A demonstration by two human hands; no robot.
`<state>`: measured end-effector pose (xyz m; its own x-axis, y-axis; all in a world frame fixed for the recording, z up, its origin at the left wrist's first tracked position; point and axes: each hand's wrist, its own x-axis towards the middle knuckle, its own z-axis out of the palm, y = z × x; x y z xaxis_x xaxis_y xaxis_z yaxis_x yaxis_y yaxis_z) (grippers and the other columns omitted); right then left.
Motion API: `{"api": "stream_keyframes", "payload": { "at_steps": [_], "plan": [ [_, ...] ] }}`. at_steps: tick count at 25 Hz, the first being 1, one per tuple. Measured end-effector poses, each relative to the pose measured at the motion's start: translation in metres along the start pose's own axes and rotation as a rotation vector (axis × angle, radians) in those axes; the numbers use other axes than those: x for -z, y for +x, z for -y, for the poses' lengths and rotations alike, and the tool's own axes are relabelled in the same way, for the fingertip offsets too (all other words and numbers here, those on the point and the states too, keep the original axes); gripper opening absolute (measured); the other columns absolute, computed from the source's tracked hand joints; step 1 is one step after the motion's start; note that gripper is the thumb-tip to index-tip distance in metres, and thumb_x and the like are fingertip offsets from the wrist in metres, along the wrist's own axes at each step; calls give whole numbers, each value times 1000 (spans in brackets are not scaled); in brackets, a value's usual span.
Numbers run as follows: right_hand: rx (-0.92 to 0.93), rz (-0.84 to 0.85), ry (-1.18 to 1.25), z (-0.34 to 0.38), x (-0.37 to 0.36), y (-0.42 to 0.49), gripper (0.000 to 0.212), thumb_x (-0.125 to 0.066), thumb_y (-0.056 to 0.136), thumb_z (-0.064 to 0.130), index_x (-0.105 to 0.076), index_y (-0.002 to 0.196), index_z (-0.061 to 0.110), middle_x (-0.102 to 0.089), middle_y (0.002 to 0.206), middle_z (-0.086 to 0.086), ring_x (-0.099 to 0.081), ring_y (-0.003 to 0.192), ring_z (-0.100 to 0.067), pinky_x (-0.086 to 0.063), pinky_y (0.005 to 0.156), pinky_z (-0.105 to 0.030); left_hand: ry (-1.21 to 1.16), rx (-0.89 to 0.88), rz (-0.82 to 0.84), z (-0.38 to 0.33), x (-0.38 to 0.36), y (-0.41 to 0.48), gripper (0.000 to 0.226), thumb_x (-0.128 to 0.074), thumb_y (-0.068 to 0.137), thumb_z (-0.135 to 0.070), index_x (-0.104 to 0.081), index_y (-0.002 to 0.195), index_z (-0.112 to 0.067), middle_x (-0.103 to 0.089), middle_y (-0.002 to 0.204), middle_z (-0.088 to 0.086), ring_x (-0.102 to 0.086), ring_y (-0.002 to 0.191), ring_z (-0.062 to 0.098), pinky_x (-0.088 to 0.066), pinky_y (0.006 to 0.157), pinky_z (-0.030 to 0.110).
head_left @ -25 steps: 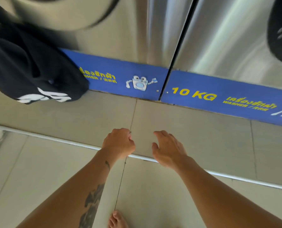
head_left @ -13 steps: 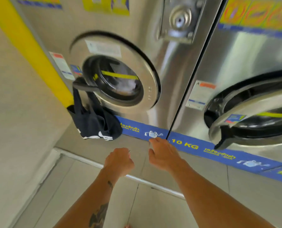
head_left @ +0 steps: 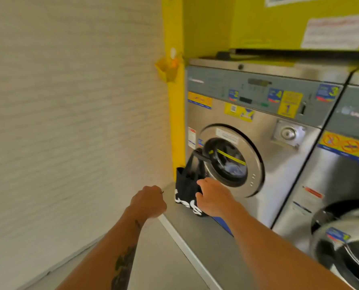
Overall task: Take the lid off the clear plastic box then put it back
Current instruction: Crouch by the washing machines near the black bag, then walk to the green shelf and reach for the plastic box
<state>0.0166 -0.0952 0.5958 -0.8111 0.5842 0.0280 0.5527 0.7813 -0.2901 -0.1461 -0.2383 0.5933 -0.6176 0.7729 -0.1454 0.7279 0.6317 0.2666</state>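
No clear plastic box or lid shows in this view. Both my arms reach forward at waist height. My left hand is curled into a loose fist with nothing visible in it, in front of the pale wall. My right hand hangs with fingers loosely bent and apart, just in front of a black tote bag with white lettering. I cannot tell if the fingertips touch the bag.
The bag hangs from the door handle of a steel front-loading washer standing on a raised grey step. A second washer with an open door is at right. A pale wall and yellow post close the left.
The view has swung up and left, from the floor and washer base to the whole machine and the wall. Both hands stay out in front; the right hand now sits by the bag.
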Motion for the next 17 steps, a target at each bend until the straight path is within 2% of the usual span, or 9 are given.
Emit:
{"api": "stream_keyframes", "payload": {
  "at_steps": [1,3,6,14,17],
  "plan": [
    [42,19,-8,22,5,-2,42,-39,98,31,-46,134,12,-50,133,-10,-47,122,-33,-43,99,-46,-25,49,-25,14,12,-21,10,-45,83,-18,-54,82,-14,-57,81,2,-60,77,25,-42,55,29],
    [140,49,-1,71,8,-6,43,-38,97,31,-45,136,12,-48,137,-10,-45,124,-32,-41,100,-46,-55,166,-73,49,32,-65,18,-45,84,-18,-58,92,-10,-51,77,-1,-61,77,25,-40,54,28],
    [289,99,9,153,8,-13,48,-36,97,32,-42,141,14,-45,142,-8,-43,127,-30,-39,101,-41,-47,322,-132,109,61,-131,28,-44,82,-16,-59,104,-8,-52,79,0,-59,77,23,-43,58,28],
    [654,173,-19,398,-26,-77,53,-36,97,35,-38,145,17,-44,147,-3,-42,130,-27,-38,103,-40,-61,691,-319,286,117,-335,27,-46,83,-17,-59,105,-9,-52,79,-1,-56,75,21,-46,64,30],
    [753,203,5,496,-51,-121,53,-37,97,36,-38,146,16,-44,147,-3,-42,131,-27,-39,103,-41,-1,785,-327,358,123,-419,30,-44,85,-18,-58,110,-12,-57,90,2,-55,79,21,-46,67,30]
  ]
}}
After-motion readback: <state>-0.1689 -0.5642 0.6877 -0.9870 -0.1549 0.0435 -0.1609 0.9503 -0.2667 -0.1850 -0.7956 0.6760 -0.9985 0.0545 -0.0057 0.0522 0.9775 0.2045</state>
